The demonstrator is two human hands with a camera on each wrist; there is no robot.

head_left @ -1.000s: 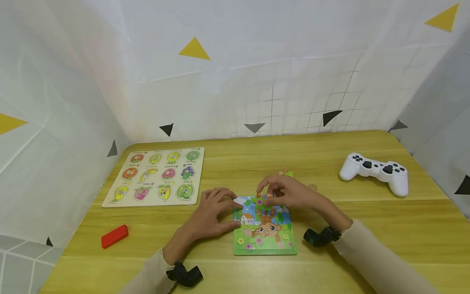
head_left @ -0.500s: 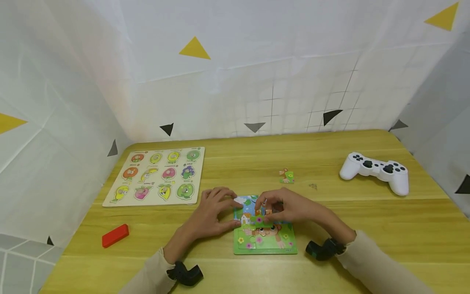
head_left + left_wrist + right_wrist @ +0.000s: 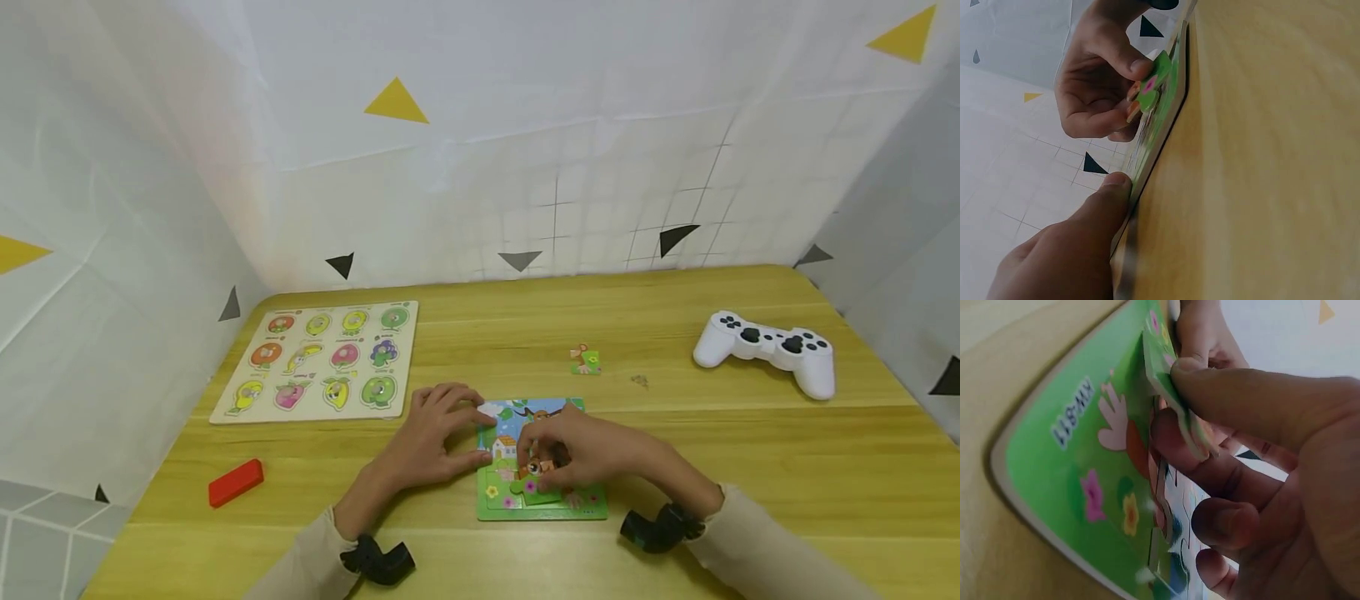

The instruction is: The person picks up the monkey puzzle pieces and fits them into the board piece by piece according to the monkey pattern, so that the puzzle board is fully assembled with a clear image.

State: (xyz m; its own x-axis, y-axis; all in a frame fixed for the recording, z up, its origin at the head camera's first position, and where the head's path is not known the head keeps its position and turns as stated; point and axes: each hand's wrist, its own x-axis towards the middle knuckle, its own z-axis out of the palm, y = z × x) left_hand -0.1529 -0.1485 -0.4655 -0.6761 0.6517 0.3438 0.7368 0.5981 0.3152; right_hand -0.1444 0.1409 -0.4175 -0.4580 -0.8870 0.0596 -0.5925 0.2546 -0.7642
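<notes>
A jigsaw board [image 3: 540, 514] with a green border and a monkey picture lies on the table. My right hand [image 3: 596, 450] pinches a green puzzle piece [image 3: 538, 492] with a pink flower, thumb on its near side and fingertips behind. In the right wrist view the piece [image 3: 1166, 378] stands tilted, its edge off the board, close over the picture's lower part. The left hand [image 3: 431, 442] rests at the board's left side, thumb and fingers spread along the edge; the left wrist view has its thumb [image 3: 1107, 200] touching the rim. A second puzzle piece [image 3: 586, 360] lies loose behind the board.
At the back left lies a wooden fruit puzzle board [image 3: 322, 308]. A red block [image 3: 236, 482] is left of the left hand. Far to the right sits a white game controller [image 3: 765, 354]. White cloth walls [image 3: 480, 183] close off the table's back and sides.
My right hand has brought the flowered puzzle piece from the board's upper part down to its lower part. The loose piece behind has come into full view. My left hand stays in place.
</notes>
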